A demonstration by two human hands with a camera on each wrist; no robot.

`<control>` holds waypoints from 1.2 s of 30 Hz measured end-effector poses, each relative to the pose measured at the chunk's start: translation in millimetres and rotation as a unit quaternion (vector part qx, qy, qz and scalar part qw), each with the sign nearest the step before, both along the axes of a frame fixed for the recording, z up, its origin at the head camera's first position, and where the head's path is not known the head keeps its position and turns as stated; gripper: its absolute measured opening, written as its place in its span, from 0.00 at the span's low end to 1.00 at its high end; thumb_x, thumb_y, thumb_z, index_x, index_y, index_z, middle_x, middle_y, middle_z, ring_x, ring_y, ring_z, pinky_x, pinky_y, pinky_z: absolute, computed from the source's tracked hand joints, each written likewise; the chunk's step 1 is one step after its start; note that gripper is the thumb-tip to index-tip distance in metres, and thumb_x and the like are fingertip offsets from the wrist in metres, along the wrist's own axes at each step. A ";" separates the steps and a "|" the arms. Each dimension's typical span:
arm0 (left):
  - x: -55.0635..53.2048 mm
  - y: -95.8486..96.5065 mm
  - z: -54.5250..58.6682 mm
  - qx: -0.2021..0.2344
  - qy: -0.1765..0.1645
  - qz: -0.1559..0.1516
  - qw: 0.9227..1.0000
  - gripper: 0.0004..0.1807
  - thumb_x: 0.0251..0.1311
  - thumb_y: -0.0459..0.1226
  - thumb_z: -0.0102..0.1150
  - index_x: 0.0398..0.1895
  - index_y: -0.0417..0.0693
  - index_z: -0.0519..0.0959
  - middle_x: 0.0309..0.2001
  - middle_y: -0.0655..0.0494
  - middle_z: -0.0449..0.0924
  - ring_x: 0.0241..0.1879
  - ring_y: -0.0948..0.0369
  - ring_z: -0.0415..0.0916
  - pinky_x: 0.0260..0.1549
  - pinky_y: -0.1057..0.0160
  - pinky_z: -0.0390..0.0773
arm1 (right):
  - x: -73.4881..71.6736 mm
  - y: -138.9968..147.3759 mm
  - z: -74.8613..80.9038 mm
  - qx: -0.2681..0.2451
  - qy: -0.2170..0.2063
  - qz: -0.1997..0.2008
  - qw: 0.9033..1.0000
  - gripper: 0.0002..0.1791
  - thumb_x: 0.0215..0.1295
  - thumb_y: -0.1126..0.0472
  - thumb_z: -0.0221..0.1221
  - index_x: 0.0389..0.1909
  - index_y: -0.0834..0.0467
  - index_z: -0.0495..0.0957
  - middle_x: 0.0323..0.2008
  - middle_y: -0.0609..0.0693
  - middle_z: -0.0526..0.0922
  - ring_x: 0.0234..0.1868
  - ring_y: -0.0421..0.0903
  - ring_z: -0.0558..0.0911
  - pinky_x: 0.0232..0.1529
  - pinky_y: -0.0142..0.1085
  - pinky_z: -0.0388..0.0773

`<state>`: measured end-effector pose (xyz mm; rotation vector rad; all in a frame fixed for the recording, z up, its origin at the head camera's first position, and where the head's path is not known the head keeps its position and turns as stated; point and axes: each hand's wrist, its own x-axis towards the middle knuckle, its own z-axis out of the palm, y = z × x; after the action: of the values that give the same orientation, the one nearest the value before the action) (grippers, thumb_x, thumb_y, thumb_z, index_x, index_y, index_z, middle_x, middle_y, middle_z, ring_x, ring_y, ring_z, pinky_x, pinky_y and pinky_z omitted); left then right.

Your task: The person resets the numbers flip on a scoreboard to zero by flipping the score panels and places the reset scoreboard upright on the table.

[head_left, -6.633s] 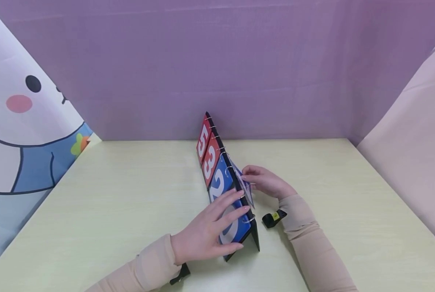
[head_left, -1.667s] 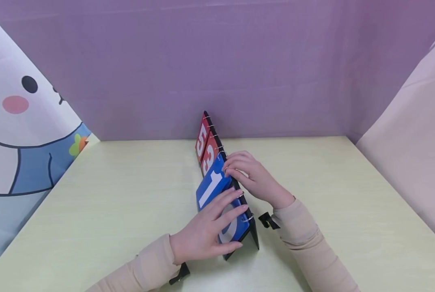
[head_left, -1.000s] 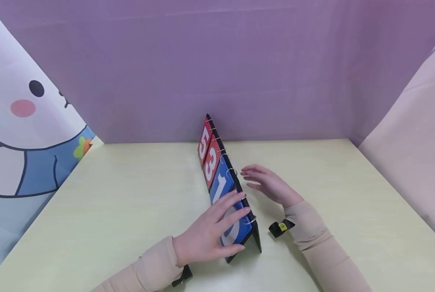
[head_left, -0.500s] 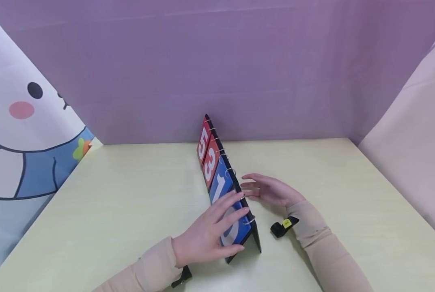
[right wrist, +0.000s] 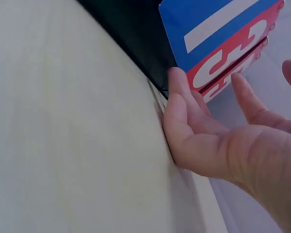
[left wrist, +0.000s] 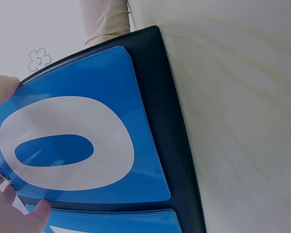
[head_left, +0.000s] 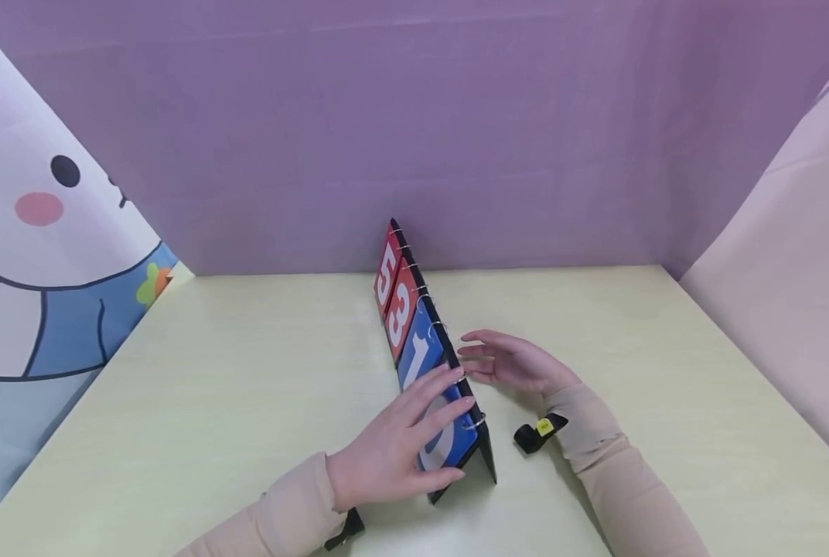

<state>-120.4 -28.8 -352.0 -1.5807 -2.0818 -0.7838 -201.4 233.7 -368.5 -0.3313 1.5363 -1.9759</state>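
A black tabletop flip scoreboard [head_left: 449,352] stands like a tent, with number cards on metal rings along its ridge. Facing left are a red 5 card [head_left: 387,269], a red 3 card [head_left: 400,305], a blue 1 card [head_left: 418,352] and a blue 0 card [left wrist: 106,170]. Across the 0 card spreads my left hand [head_left: 394,449]; its nearly straight fingertips touch the ridge, and the thumb lies at the near side edge. On the other side, my right hand [head_left: 515,363] is empty, its fingers loosely bent beside the board. Cards also show on that side in the right wrist view.
The scoreboard stands on a pale wood-look table [head_left: 275,356]. Behind the table rises a purple backdrop [head_left: 414,139]; a cartoon-printed sheet [head_left: 32,255] borders the left and a pale sheet [head_left: 790,255] the right. A black wrist mount [head_left: 540,433] hangs by my right sleeve.
The left blue card changed from 2 to 1. My right hand reached over the ridge at the 1 card, then withdrew to the right side and down. My left hand stayed in place.
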 end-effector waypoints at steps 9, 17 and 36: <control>-0.1 -1.1 -0.7 -0.002 -0.001 0.005 1.000 0.45 0.53 0.49 0.67 0.70 0.47 0.56 0.72 0.45 0.49 0.72 0.48 0.49 0.62 0.44 0.67 | 0.3 -6.2 -0.2 0.009 -0.023 -0.017 1.000 0.19 0.77 0.57 0.34 0.57 0.59 0.68 0.53 0.55 0.70 0.51 0.48 0.76 0.56 0.36 0.74; -0.4 -0.6 -1.8 -0.002 -0.002 0.005 1.000 0.45 0.52 0.48 0.67 0.70 0.48 0.55 0.72 0.44 0.50 0.72 0.48 0.49 0.62 0.45 0.66 | -2.0 -4.0 -1.7 0.032 -0.006 -0.063 0.997 0.14 0.76 0.59 0.37 0.49 0.56 0.71 0.43 0.49 0.78 0.43 0.42 0.78 0.50 0.31 0.76; 0.3 -0.2 -0.2 -0.030 -0.036 0.013 0.999 0.44 0.55 0.51 0.64 0.71 0.51 0.54 0.73 0.46 0.47 0.73 0.49 0.47 0.62 0.44 0.66 | -3.2 33.8 23.7 0.095 0.039 -0.142 0.985 0.08 0.72 0.62 0.47 0.46 0.49 0.72 0.39 0.44 0.83 0.36 0.37 0.83 0.40 0.28 0.80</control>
<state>-120.1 -29.0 -352.2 -1.5755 -2.1914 -0.7862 -204.7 267.4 -344.7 -0.1147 1.8941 -2.0247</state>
